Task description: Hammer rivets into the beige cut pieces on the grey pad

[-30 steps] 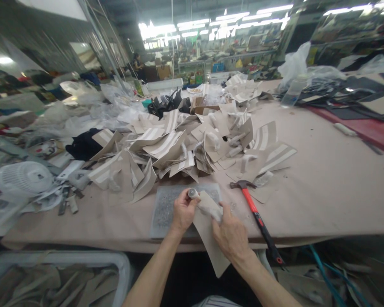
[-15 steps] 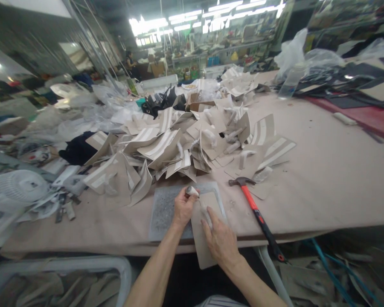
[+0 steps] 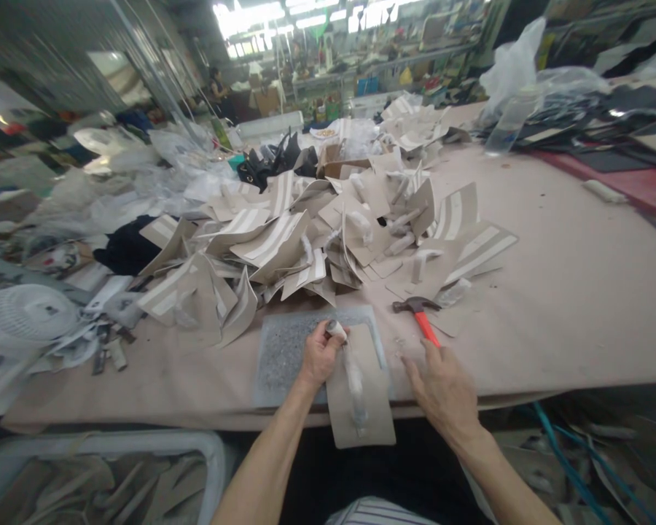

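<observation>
Beige piece (image 3: pixel 361 394) overhangs the table edge (image 3: pixel 142 419), left hand (image 3: pixel 320 357) pinning it; right hand (image 3: pixel 442 386), fingers spread, covers the hammer (image 3: pixel 420 315) handle.

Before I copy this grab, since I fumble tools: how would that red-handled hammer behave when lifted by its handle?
The hammer looks head-heavy: its dark metal head would probably dip. It is rigid and should not flex. The right hand covers most of the handle, so I cannot judge grip.

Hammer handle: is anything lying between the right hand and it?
Nothing visible does. The right hand is open over the hammer handle, its fingertips at the red grip, with only bare table cloth around it.
</observation>
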`<state>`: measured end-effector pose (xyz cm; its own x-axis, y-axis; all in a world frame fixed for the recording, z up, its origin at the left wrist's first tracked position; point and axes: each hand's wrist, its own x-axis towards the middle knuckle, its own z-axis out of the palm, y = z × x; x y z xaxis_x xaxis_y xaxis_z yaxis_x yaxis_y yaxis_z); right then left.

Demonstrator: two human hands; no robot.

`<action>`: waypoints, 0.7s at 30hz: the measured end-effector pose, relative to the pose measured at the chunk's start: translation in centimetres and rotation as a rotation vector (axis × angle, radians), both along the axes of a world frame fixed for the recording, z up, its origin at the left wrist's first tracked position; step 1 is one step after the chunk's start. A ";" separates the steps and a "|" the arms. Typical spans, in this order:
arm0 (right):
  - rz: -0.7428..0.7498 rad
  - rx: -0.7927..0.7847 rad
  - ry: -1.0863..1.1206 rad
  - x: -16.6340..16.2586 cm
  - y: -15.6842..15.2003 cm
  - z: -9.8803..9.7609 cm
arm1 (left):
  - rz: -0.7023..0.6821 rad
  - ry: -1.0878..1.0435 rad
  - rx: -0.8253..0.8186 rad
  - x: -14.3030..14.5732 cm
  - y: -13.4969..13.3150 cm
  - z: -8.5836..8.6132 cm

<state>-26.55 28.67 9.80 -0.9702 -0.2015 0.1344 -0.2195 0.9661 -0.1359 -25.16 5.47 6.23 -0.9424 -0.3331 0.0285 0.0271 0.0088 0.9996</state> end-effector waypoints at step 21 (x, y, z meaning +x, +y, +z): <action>0.070 -0.883 -0.562 -0.8 -0.3 6.5 | -0.066 0.122 -0.396 0.8 0.6 -0.3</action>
<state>-27.34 28.37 16.28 -0.9287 -0.3090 -0.2053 0.0424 0.4613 -0.8862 -24.32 6.04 5.91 -0.9433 -0.2129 0.2547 0.1583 0.3859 0.9088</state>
